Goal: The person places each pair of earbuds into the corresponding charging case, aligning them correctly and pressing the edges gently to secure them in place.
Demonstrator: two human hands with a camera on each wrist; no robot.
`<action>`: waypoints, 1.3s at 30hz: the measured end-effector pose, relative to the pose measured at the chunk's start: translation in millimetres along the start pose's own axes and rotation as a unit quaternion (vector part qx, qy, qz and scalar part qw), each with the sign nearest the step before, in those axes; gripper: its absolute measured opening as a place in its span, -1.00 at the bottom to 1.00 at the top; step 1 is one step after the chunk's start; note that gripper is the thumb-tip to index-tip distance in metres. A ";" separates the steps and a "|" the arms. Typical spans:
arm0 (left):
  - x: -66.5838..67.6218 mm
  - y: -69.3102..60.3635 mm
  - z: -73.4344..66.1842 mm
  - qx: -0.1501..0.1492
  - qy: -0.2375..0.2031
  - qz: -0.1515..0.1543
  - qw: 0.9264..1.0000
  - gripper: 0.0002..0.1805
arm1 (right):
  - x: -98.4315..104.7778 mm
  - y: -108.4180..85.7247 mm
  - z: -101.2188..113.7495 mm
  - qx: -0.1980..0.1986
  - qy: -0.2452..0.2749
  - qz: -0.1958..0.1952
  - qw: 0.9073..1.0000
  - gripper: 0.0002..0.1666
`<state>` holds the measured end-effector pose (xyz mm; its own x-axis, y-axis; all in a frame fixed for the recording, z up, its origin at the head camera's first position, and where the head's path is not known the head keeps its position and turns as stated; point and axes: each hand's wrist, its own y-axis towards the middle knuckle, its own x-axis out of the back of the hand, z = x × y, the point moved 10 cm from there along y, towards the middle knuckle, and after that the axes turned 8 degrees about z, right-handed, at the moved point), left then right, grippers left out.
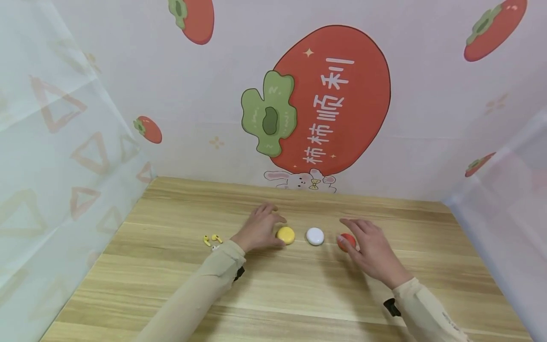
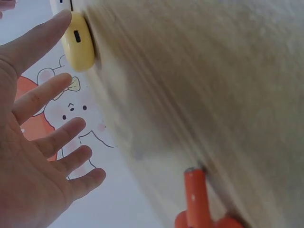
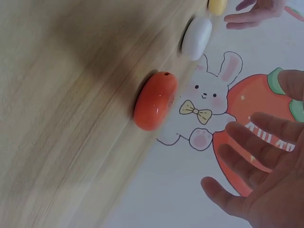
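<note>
Three small rounded earbud cases stand in a row on the wooden table: a yellow case [image 1: 286,235], a white case [image 1: 315,236] and a red case [image 1: 347,242]. My left hand [image 1: 261,228] is at the yellow case with fingers spread. The left wrist view shows its thumb at the yellow case's [image 2: 79,45] edge; whether it touches is unclear. My right hand [image 1: 371,247] hovers by the red case, partly covering it in the head view. In the right wrist view the fingers are spread apart from the red case [image 3: 156,101].
Yellow earbuds [image 1: 216,238] lie left of my left forearm, beside a white earbud [image 1: 215,248] partly hidden by the sleeve. A red earbud [image 2: 196,197] appears in the left wrist view. A printed backdrop [image 1: 231,161] rises behind the wooden table [image 1: 273,304].
</note>
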<state>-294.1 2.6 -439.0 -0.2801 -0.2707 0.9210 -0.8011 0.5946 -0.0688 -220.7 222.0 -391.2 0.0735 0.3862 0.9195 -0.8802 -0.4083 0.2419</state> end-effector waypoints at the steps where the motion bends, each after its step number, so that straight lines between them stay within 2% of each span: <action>1: -1.0 0.5 0.7 0.001 0.000 0.001 1.000 -0.33 | -1.4 0.3 0.4 -0.002 0.003 0.004 1.000 -0.41; 12: -7.6 3.8 6.6 0.010 -0.015 0.007 1.000 -0.40 | -13.2 2.0 4.2 -0.025 0.018 0.035 0.999 -0.40; 27: -8.5 3.0 5.2 0.007 -0.037 -0.001 0.999 -0.46 | -13.8 4.0 8.5 -0.013 0.028 0.026 0.999 -0.42; 33: -2.5 0.7 5.1 -0.005 -0.049 -0.027 0.998 -0.45 | -12.9 5.2 10.5 -0.010 0.025 0.023 0.999 -0.42; 39: 10.6 -2.7 2.3 -0.022 -0.073 -0.064 0.995 -0.49 | -11.7 5.6 12.3 -0.011 0.025 0.023 0.999 -0.42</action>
<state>-296.1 -3.6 -430.0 -0.2531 -0.4522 0.8553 -0.8120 0.5799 0.0663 -220.7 205.0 -396.8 0.0093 0.4087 0.9126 -0.8921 -0.4088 0.1922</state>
